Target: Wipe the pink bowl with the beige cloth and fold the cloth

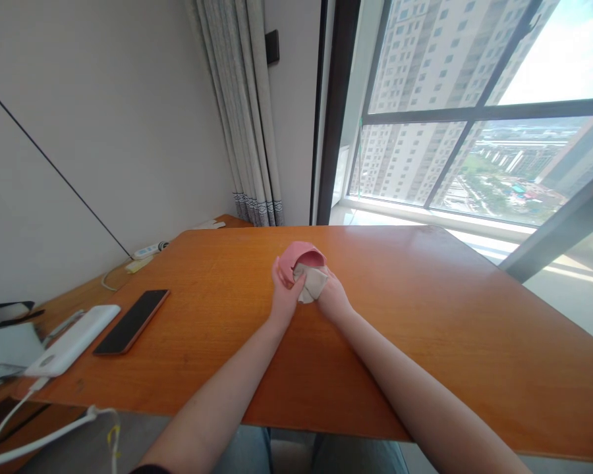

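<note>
Between my two hands, over the middle of the wooden table point(217, 329), a small pink bowl point(296, 253) is tilted so that its opening faces me. My left hand point(282, 289) grips its left side, with the fingers behind and the thumb in front near the rim. A crumpled beige cloth point(312, 283) sits at the mouth of the bowl, partly inside it. My right hand point(332, 294) is closed on the cloth's right side; its fingertips are hidden behind the cloth and bowl.
Toward the left lie a dark phone point(132, 322) and a white power bank point(74, 339) with a white cable point(44, 441). A power strip point(151, 250) rests by the wall. Beyond the table are a grey curtain point(242, 112) and a large window point(425, 158).
</note>
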Demonstrator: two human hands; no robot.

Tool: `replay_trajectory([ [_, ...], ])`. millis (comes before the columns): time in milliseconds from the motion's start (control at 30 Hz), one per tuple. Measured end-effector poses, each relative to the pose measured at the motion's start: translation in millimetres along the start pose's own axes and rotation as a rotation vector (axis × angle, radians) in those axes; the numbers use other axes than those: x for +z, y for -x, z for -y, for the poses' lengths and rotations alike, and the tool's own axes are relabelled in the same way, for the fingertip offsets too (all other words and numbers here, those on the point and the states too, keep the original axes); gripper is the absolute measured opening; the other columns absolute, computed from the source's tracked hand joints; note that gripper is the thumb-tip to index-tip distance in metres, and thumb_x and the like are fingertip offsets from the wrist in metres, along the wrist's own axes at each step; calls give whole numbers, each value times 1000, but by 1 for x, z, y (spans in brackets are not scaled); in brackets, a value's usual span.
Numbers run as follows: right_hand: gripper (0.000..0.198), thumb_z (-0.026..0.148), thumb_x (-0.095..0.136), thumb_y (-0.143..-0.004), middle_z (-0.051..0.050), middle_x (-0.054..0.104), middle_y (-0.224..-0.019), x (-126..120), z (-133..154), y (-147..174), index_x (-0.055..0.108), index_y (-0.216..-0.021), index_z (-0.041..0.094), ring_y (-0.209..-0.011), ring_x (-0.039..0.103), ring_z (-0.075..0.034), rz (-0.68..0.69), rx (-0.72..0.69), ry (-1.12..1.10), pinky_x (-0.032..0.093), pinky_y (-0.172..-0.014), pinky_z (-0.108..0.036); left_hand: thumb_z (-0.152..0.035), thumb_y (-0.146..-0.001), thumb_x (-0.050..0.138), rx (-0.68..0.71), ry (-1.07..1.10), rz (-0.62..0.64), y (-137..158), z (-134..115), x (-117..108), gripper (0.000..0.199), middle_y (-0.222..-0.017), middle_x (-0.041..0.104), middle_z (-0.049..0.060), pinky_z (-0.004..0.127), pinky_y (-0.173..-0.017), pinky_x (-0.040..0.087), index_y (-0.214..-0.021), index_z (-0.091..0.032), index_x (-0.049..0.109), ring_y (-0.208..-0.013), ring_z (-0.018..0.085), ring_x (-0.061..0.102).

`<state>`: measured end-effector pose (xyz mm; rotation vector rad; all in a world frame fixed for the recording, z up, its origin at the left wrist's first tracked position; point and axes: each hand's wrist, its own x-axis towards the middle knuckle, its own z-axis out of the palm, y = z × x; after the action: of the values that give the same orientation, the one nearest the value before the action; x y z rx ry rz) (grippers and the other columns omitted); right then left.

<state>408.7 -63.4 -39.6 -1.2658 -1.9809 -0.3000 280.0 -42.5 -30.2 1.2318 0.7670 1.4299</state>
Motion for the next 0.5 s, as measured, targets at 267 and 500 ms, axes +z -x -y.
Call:
replay_trajectory([
  [267, 34, 18, 48, -88, -9, 63, -115, 4, 5, -4, 59, -120, 18, -113, 52, -22, 23, -50, 25, 38, -105, -42, -34, -73, 65, 42, -215, 39, -16, -13, -21, 37, -104, 61, 5, 35, -96, 41, -104, -21, 51, -101, 21, 57],
  [500, 29, 19, 47, -89, -9, 64, -110, -1, 0, -3, 61, -114, 18, -112, 53, -21, -10, -30, 15, 33, -110, -43, -32, -66, 74, 17, -120, 58, -7, -20, -10, 69, -128, 53, 10, 38, -98, 40, -126, -24, 41, -114, 24, 54],
])
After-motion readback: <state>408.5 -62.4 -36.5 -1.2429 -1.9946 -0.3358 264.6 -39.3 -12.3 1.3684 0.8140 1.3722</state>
